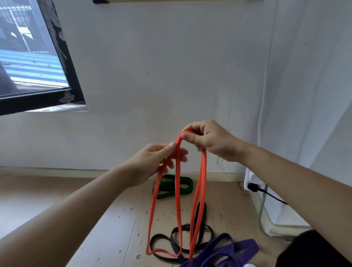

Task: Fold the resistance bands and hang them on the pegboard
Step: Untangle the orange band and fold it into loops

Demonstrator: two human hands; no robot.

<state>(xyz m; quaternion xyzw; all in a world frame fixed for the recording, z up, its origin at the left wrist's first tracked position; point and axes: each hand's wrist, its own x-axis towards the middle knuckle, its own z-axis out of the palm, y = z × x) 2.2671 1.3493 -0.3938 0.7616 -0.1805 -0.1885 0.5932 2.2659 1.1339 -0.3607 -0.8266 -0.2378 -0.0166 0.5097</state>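
A long red resistance band (178, 200) hangs doubled in front of me, its lower loops reaching down near the floor. My right hand (207, 140) pinches the band's top bend between thumb and fingers. Just below and to the left, my left hand (158, 160) holds two of its strands with thumb on top. On the wooden floor lie a green band (167, 187) by the wall, a black band (202, 228) in loose loops, and a purple band (226, 249) nearest me. A thin wooden edge (171, 1) at the very top of the wall may be the pegboard.
A black-framed window (38, 57) fills the upper left. A white appliance (255, 183) with a black plug and cable (266, 192) stands at the right wall. Small bits of debris dot the wooden floor (114, 219). A dark garment (314, 249) shows at lower right.
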